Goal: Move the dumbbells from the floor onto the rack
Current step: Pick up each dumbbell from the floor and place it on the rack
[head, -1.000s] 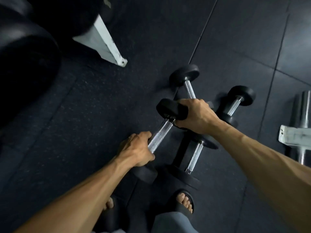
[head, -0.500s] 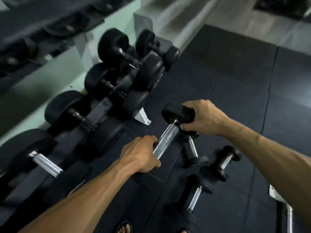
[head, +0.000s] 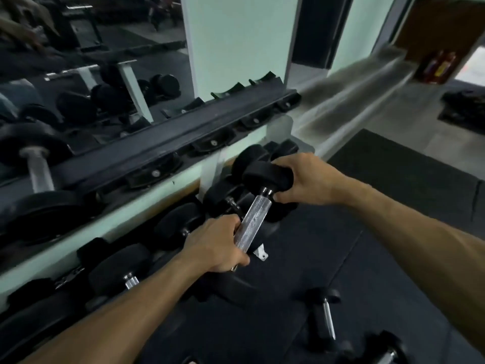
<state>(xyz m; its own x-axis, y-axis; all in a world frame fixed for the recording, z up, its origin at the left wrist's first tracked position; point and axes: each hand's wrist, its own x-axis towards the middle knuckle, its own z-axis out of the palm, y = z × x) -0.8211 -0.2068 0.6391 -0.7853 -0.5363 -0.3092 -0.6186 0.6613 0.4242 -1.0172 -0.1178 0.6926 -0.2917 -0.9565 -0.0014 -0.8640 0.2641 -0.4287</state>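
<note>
The black rubber-headed dumbbell with the knurled chrome handle [head: 254,224] has come up off the floor since a second ago, when it lay low among the others on the mat; it now hangs in the air in front of the black steel dumbbell rack [head: 168,151], tilted, its far head raised toward the rack's right end. The left hand [head: 217,248] keeps its fingers wrapped round the lower part of the handle; the right hand [head: 304,179] still cups the upper head, fingers curled over its rim and thumb beneath; the near head is hidden behind the left hand. The view has swung from the floor up to the rack, so I judge the lift done and the placing still ahead; the empty black cradles [head: 212,143] along the upper rail look the likely target, though which one I cannot tell.

The lower tier already carries a row of larger black dumbbells [head: 120,269]; another sits on the upper rail at far left [head: 36,164]. On the dark rubber floor mat [head: 393,195] a small chrome-handled dumbbell [head: 325,315] and one more at the bottom edge [head: 385,350] are yet to be moved. Behind the rack stand a mirror [head: 91,61] and a pale green pillar [head: 236,40]; grey flooring lies beyond the mat at right.
</note>
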